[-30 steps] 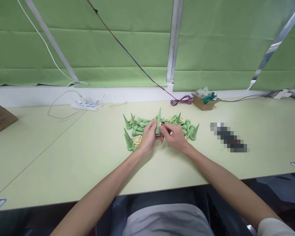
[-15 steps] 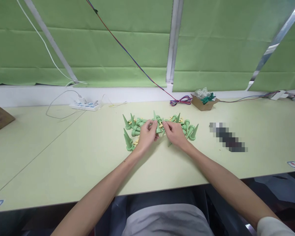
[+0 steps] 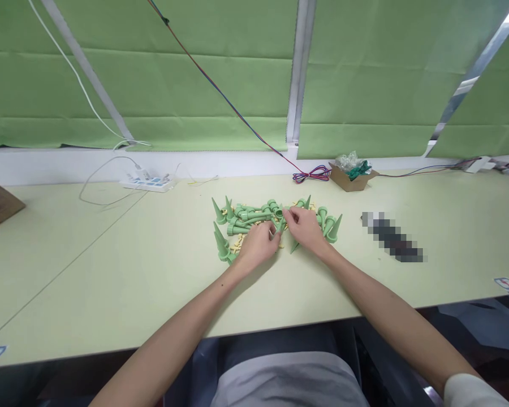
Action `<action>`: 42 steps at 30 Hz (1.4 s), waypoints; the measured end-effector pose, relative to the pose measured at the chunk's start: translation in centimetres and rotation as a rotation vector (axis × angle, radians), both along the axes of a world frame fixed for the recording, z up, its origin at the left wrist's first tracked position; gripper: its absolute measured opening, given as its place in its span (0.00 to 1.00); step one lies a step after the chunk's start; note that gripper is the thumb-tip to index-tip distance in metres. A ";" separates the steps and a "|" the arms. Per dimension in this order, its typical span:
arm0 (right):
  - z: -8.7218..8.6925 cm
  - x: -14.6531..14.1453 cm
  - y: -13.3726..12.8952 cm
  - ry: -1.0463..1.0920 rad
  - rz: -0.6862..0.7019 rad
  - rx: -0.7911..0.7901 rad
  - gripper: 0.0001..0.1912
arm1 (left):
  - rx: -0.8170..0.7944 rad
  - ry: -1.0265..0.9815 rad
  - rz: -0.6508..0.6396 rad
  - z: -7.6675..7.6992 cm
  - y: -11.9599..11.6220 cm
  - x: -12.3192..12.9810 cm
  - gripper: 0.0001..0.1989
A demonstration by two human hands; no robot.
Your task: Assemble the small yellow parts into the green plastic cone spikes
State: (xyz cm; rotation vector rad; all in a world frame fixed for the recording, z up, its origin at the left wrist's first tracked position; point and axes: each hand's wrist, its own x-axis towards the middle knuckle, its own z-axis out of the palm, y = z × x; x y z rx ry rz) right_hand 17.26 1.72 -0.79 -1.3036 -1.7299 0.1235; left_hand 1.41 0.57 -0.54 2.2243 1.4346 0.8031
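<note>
My left hand is low over the near side of a pile of green plastic spikes. Its thumb and fingers close on a green spike in the middle of the pile. To its right, my right hand holds thumb and forefinger pinched together; whatever lies between them is hidden. A round green rim shows right beside those fingertips. Small yellow pieces lie scattered among the spikes. Some spikes stand point up, such as the one at the pile's right end.
Behind the pile sit a coiled red and blue cable and a small cardboard box holding clear plastic and green material. A white power strip lies at the back left. A blurred dark object rests at the right, a brown board at far left.
My left hand has let go of an upright green spike and moved down toward me onto another one. A spike now lies flat where that hand was. My right hand has barely moved.
</note>
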 end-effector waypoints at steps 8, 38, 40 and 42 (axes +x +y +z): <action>-0.1 0.0 0.1 0.007 0.015 -0.032 0.23 | 0.103 0.165 0.014 1.1 -0.9 0.1 0.07; 1.1 1.3 -0.2 -0.419 -0.145 -0.354 0.14 | 0.002 0.417 -0.098 0.8 -0.6 -0.2 0.16; 1.3 1.4 -0.2 -0.453 -0.146 -0.391 0.15 | -0.003 0.411 -0.098 0.8 -0.5 -0.3 0.16; 1.5 1.5 -0.2 -0.470 -0.133 -0.416 0.15 | -0.008 0.408 -0.099 0.8 -0.4 -0.2 0.16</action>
